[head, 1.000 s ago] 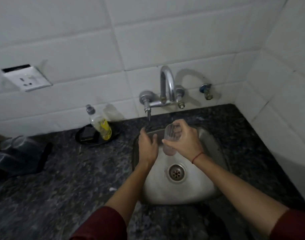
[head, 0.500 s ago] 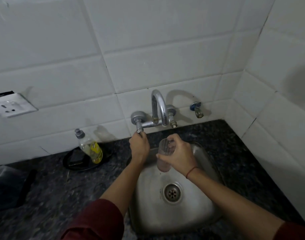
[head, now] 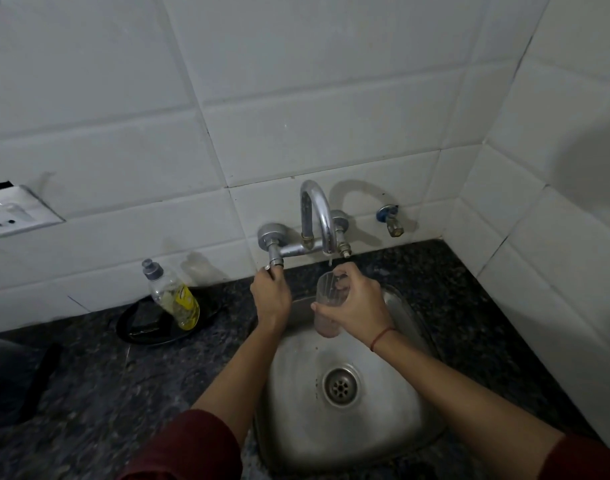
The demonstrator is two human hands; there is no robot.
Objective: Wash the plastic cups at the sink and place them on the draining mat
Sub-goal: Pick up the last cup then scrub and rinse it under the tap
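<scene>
Since half a second before, little had shifted: my left hand (head: 271,296) stayed up at the tap's left valve handle (head: 274,263), fingers closed around it, and water had begun to show as a thin drip at the spout (head: 328,249). A second before that, this hand had hung lower, over the sink's back edge. My right hand (head: 357,306) gripped the clear plastic cup (head: 328,306) around its side, thumb near the base, fingers over the rim. Cup was roughly upright, mouth just under the spout, held above the back of the steel sink (head: 393,427). A pinkish tint showed near its bottom; could not tell whether liquid or reflection. Drain (head: 341,384) lay below and nearer to me. Left of the sink, on the dark counter (head: 89,382), a soap bottle (head: 173,296) leaned on a black dish (head: 147,332). Red thread circled my right wrist.
</scene>
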